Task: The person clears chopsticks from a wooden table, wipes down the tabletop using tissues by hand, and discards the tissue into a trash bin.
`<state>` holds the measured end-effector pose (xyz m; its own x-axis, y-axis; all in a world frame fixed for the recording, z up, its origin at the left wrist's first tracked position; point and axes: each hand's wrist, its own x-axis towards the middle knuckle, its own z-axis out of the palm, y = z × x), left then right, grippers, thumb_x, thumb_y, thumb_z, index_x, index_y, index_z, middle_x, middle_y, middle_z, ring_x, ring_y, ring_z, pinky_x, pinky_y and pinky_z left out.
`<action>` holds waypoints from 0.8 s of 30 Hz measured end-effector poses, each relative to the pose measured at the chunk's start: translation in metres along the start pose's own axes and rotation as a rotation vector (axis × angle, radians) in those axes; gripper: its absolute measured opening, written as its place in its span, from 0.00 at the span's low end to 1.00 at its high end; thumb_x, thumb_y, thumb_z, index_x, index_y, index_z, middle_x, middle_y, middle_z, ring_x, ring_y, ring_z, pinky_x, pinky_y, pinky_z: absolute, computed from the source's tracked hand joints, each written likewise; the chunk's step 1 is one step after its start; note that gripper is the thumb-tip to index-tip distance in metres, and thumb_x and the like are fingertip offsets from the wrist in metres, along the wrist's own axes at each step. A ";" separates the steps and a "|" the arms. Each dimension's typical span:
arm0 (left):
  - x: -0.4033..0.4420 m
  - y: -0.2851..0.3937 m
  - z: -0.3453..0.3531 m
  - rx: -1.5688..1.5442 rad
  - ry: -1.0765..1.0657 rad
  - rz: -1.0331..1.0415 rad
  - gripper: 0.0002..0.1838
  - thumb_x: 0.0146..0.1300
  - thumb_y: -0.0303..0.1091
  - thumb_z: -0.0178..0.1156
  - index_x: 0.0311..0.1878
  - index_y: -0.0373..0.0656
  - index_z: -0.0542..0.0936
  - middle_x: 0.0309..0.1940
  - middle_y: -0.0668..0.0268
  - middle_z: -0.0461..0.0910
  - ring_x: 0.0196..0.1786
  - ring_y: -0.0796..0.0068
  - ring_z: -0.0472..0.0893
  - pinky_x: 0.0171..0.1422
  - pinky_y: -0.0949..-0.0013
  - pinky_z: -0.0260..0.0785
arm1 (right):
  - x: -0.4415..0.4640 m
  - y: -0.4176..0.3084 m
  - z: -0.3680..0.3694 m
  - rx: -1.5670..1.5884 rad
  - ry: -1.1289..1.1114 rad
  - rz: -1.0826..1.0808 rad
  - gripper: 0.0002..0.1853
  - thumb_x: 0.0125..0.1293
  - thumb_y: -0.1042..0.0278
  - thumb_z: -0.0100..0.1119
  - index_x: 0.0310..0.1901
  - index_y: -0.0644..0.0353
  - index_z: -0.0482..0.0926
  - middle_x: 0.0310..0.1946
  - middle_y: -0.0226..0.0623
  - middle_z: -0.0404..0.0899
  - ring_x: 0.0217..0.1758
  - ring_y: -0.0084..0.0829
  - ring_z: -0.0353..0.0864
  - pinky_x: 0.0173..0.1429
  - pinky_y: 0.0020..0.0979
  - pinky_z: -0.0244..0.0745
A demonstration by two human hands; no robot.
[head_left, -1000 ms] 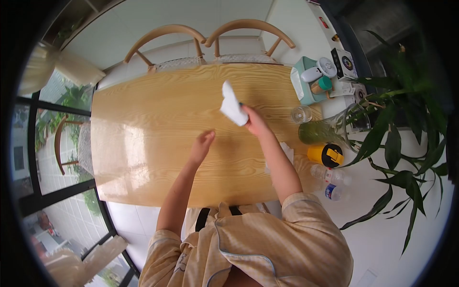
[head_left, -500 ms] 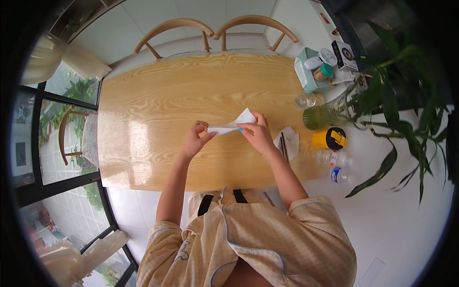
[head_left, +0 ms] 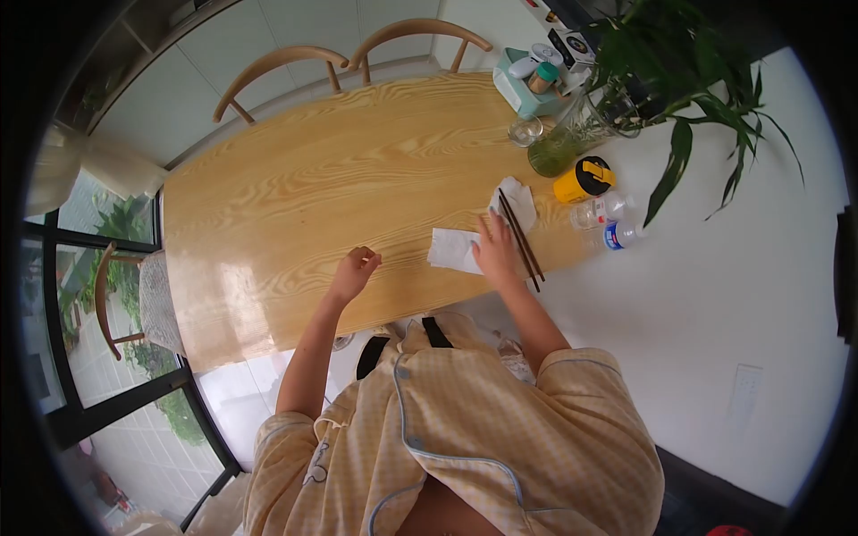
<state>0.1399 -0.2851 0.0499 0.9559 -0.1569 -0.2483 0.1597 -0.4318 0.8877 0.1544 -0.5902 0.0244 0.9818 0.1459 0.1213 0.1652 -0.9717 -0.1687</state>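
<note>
A folded white tissue [head_left: 454,249] lies near the front edge of the wooden table [head_left: 295,188]. My right hand [head_left: 497,250] rests at the tissue's right end, fingers spread and stretched forward. Just right of that hand, two dark chopsticks [head_left: 521,234] lie side by side, partly over a second white tissue [head_left: 518,202]. My left hand [head_left: 357,270] is above the table, left of the folded tissue and apart from it, its fingers curled together with nothing visible in them.
Along the table's right side are a glass [head_left: 525,131], a large vase [head_left: 556,150] with a leafy plant, a yellow cup [head_left: 583,180] and plastic bottles [head_left: 617,235]. A teal box [head_left: 522,89] holds a jar. Two chairs [head_left: 281,55] stand beyond the far edge.
The tissue was held between both hands and now lies flatter on the table under my right fingers. My left hand has let go of it. The view has shifted right.
</note>
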 end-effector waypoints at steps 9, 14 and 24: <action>0.007 -0.028 -0.001 0.465 0.169 0.348 0.06 0.52 0.32 0.57 0.29 0.40 0.76 0.32 0.57 0.75 0.36 0.57 0.75 0.42 0.60 0.68 | -0.035 -0.046 0.043 0.005 -0.088 -0.046 0.41 0.52 0.42 0.53 0.66 0.46 0.50 0.67 0.38 0.46 0.69 0.44 0.44 0.66 0.54 0.37; 0.039 -0.027 -0.015 0.573 0.190 0.265 0.12 0.49 0.33 0.60 0.38 0.44 0.74 0.44 0.60 0.72 0.47 0.57 0.71 0.48 0.57 0.66 | 0.010 -0.036 0.053 0.046 -0.062 0.025 0.42 0.53 0.40 0.51 0.66 0.47 0.48 0.67 0.36 0.43 0.70 0.44 0.40 0.67 0.53 0.34; 0.151 0.013 -0.056 1.049 -0.065 -0.281 0.55 0.41 0.54 0.66 0.67 0.51 0.43 0.68 0.57 0.39 0.69 0.56 0.45 0.65 0.44 0.46 | 0.104 -0.015 0.058 0.051 -0.151 0.113 0.43 0.55 0.39 0.47 0.66 0.54 0.44 0.68 0.35 0.38 0.71 0.41 0.36 0.68 0.49 0.31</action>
<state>0.3006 -0.2651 0.0458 0.8984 0.0327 -0.4379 0.0511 -0.9982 0.0304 0.2594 -0.5493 -0.0172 0.9966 0.0659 -0.0489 0.0535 -0.9734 -0.2228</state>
